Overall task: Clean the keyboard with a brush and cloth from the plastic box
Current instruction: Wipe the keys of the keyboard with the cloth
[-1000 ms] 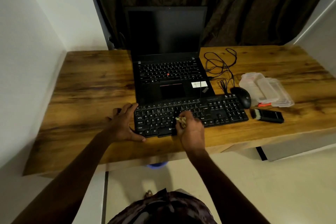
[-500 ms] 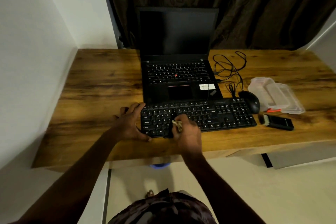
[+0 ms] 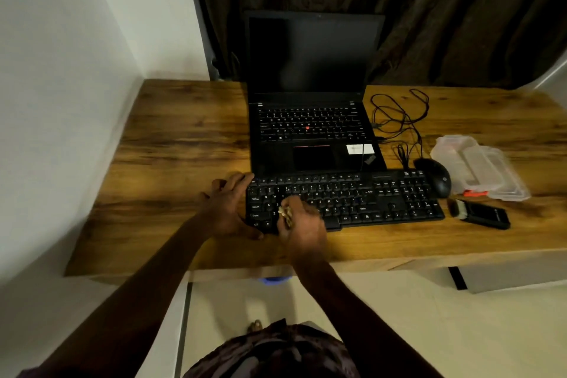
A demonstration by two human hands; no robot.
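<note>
A black keyboard (image 3: pixel 362 199) lies near the front edge of the wooden desk (image 3: pixel 171 169), in front of an open laptop (image 3: pixel 310 120). My left hand (image 3: pixel 225 204) rests flat on the keyboard's left end with its fingers spread. My right hand (image 3: pixel 302 224) grips a small bunched pale cloth (image 3: pixel 285 215) and presses it on the lower left keys. A black-handled brush (image 3: pixel 478 213) with pale bristles lies on the desk right of the keyboard. The clear plastic box (image 3: pixel 481 166) sits open behind the brush.
A black mouse (image 3: pixel 437 176) lies between the keyboard and the box, with tangled black cables (image 3: pixel 399 120) behind it. A white wall bounds the desk on the left and a dark curtain hangs behind it. A small orange item (image 3: pixel 474 193) lies by the box.
My right hand has slid the cloth leftward along the lower keys. My left hand has stayed on the keyboard's left end. The camera has shifted left.
</note>
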